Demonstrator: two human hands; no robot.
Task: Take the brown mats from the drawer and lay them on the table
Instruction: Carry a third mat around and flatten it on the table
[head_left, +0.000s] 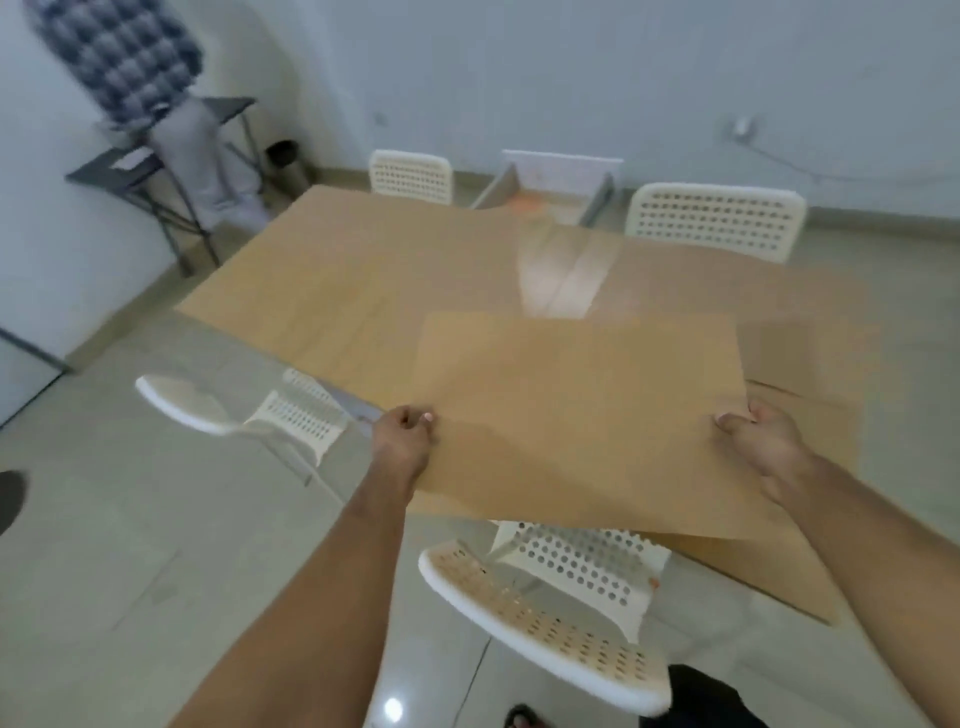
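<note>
A flat brown mat (582, 410) hangs over the near edge of the light wooden table (363, 280), held level between both hands. My left hand (405, 436) pinches its left edge and my right hand (763, 441) grips its right edge. Under my right hand a second brown mat (815, 358) lies on the table at the right. An open drawer (545, 192) stands beyond the table's far edge, with something orange inside it.
White perforated chairs stand round the table: one (550, 608) right below the mat, one (260, 410) at the left, two (717, 218) at the far side. A person in a checked shirt (119, 57) stands far left by a grey folding table (156, 166).
</note>
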